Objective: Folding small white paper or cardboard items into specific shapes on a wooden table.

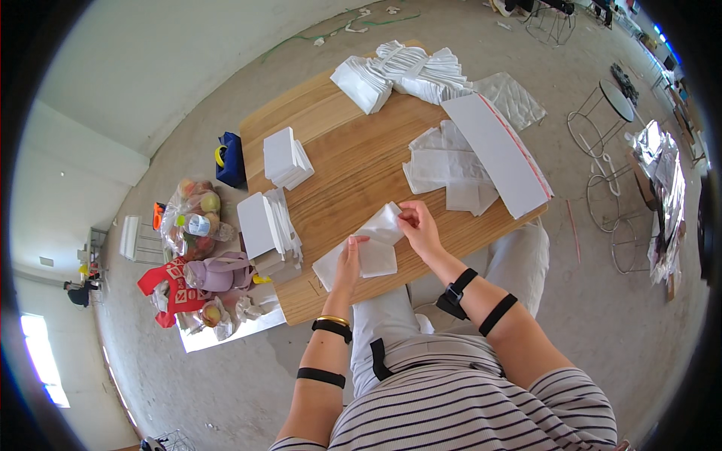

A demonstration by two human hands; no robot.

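Close to the table's front edge, my left hand [348, 264] holds a flat white piece [328, 267], with its thumb laid over the top. My right hand [420, 228] pinches the upper right corner of a thin translucent plastic bag [382, 227]. The bag's shiny film rises between my two hands. Below it, another white square [378, 259] lies against the wood; I cannot tell whether it is part of the bag or a separate card. Loose translucent bags [449, 167] are spread on the table beyond my right hand.
On the wooden table [338, 173], stacks of white cards [257, 227] [281, 154] stand at left. Bundled white packets [402, 71] lie at the far edge. A long white flap [496, 154] is at right. Bagged fruit [197, 207] and a blue bag [231, 159] sit left of the table; stools [615, 99] stand right.
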